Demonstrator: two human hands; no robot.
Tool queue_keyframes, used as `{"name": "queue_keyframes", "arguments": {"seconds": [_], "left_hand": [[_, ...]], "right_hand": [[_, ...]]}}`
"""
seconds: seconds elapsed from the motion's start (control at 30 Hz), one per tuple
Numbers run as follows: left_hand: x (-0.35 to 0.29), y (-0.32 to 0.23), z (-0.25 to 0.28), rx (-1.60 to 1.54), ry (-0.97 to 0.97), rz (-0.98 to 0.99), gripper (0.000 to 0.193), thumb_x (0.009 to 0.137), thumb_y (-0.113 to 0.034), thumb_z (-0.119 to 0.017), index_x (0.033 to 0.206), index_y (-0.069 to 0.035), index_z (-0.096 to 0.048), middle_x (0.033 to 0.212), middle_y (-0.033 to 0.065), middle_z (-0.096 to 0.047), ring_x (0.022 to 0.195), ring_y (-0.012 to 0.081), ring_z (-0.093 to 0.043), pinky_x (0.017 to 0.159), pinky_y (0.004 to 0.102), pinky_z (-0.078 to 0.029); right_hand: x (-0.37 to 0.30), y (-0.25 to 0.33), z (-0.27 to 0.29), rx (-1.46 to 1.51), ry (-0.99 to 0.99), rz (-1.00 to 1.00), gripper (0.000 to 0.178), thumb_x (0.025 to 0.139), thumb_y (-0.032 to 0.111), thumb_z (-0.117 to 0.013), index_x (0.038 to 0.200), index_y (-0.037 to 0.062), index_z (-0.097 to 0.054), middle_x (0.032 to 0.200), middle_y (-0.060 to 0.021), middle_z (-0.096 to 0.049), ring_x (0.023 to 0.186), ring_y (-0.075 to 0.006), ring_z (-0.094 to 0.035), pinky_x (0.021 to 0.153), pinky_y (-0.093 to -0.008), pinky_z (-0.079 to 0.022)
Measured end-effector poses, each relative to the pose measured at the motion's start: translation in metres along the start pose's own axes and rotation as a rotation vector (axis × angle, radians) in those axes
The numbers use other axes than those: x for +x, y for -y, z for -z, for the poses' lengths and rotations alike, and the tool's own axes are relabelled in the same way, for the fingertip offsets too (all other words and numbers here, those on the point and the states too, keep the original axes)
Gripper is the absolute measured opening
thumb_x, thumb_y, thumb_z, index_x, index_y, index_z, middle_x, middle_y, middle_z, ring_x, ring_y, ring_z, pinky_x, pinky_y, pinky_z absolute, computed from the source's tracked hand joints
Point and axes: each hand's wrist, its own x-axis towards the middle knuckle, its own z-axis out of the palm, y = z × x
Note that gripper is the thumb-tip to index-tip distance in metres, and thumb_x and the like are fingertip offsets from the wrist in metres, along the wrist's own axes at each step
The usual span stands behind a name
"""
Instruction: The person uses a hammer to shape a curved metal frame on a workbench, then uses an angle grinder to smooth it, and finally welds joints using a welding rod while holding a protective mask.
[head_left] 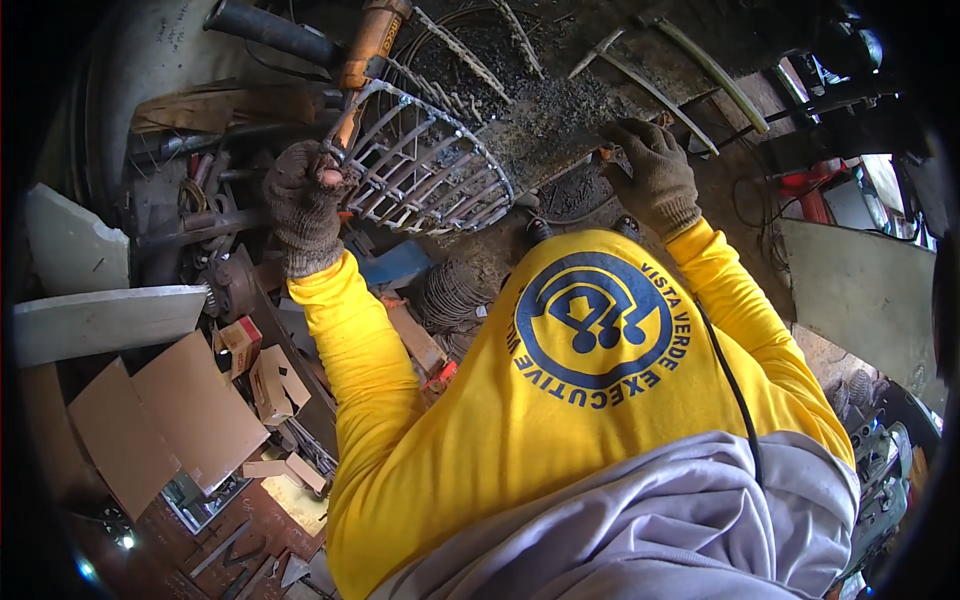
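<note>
My left hand (307,205), in a worn brown knit glove with a bare fingertip poking through, is closed at the left end of a welded metal grate (425,165). The grate is a curved rim crossed by several parallel rods, and it tilts over the front edge of the dirty workbench (560,110). Just beyond this hand lies an orange-and-black power tool (375,45), partly hidden behind the grate. My right hand (655,175), gloved alike, has its fingers loosely apart near the bench's front edge, with no object visible in it.
Dark grit and loose metal rods (655,95) lie on the bench, beside a curved pale strip (712,75). Coiled wire (455,292) sits below the grate. Cardboard boxes (200,410) and pale boards (110,325) crowd the left. A flat panel (860,300) stands at right.
</note>
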Motion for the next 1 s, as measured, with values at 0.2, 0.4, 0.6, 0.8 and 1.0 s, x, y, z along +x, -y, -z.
{"name": "queue_keyframes", "arguments": {"seconds": [0.2, 0.4, 0.6, 0.8, 1.0], "left_hand": [[-0.005, -0.002, 0.0, -0.028, -0.025, 0.038, 0.061, 0.072, -0.059, -0.08, 0.089, -0.002, -0.064, 0.072, -0.0007, -0.062, 0.064, 0.0108, -0.06, 0.059, 0.0239, -0.048], [-0.004, 0.001, 0.005, 0.048, -0.005, 0.002, 0.061, 0.073, -0.059, -0.079, 0.089, -0.002, -0.064, 0.073, -0.0003, -0.062, 0.065, 0.0107, -0.06, 0.06, 0.0242, -0.048], [-0.004, -0.003, 0.001, -0.014, -0.011, 0.023, 0.056, 0.076, -0.055, -0.079, 0.089, -0.002, -0.065, 0.076, 0.0007, -0.063, 0.066, 0.0112, -0.06, 0.062, 0.0256, -0.048], [-0.002, 0.002, 0.003, 0.079, 0.006, 0.012, 0.059, 0.076, -0.058, -0.075, 0.089, -0.002, -0.064, 0.078, -0.0004, -0.06, 0.068, 0.011, -0.056, 0.063, 0.0252, -0.046], [0.001, -0.001, 0.0, 0.069, 0.0, 0.032, 0.064, 0.075, -0.062, -0.076, 0.091, -0.001, -0.063, 0.08, -0.0011, -0.058, 0.07, 0.0106, -0.054, 0.065, 0.0246, -0.045]], "right_hand": [[0.001, 0.001, 0.0, 0.012, -0.007, -0.006, 0.046, 0.078, 0.023, -0.07, 0.123, 0.0182, -0.062, 0.126, -0.0107, -0.058, 0.116, -0.0357, -0.055, 0.096, -0.0466, -0.045], [0.001, 0.002, 0.001, 0.01, -0.003, -0.006, 0.045, 0.078, 0.023, -0.069, 0.123, 0.0186, -0.062, 0.126, -0.0103, -0.058, 0.115, -0.0356, -0.055, 0.096, -0.0467, -0.045], [0.002, 0.002, 0.003, 0.003, 0.003, 0.003, 0.045, 0.078, 0.023, -0.07, 0.122, 0.0181, -0.061, 0.127, -0.0112, -0.058, 0.116, -0.0353, -0.054, 0.096, -0.0465, -0.045], [0.001, 0.003, 0.002, 0.006, -0.002, 0.003, 0.047, 0.077, 0.021, -0.07, 0.123, 0.0182, -0.061, 0.127, -0.0117, -0.057, 0.116, -0.0359, -0.054, 0.097, -0.0466, -0.045], [0.002, 0.002, 0.001, 0.011, 0.007, 0.002, 0.047, 0.077, 0.021, -0.069, 0.123, 0.0183, -0.061, 0.128, -0.0121, -0.057, 0.118, -0.0367, -0.053, 0.098, -0.0474, -0.044]]}}
